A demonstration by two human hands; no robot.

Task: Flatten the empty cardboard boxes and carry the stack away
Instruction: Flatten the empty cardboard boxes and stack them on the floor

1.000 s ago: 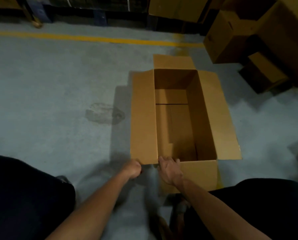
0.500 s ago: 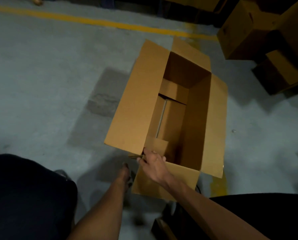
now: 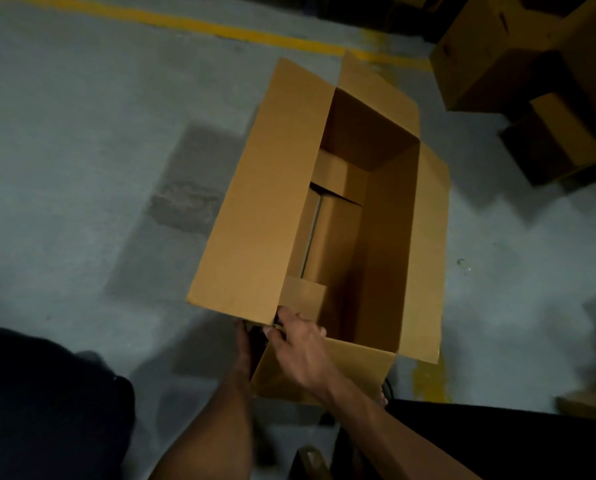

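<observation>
An open, empty cardboard box (image 3: 255,209) stands tilted on the grey concrete floor, its flaps spread out and its long left flap raised. My right hand (image 3: 298,344) grips the box's near left corner from above, thumb at the flap's edge. My left hand (image 3: 244,344) reaches under that same corner, and the box hides most of it, so its grip cannot be made out. The inner bottom flaps show a gap between them.
More cardboard boxes (image 3: 490,53) are piled at the upper right. A yellow line (image 3: 192,24) crosses the floor at the top. My dark-clothed knees (image 3: 47,403) fill the lower left and lower right. A flat cardboard piece (image 3: 587,403) lies at the right edge.
The box has been lifted at its near left corner and turned, so it now sits tilted and skewed. My left hand has slid under the corner; my right hand took hold of it.
</observation>
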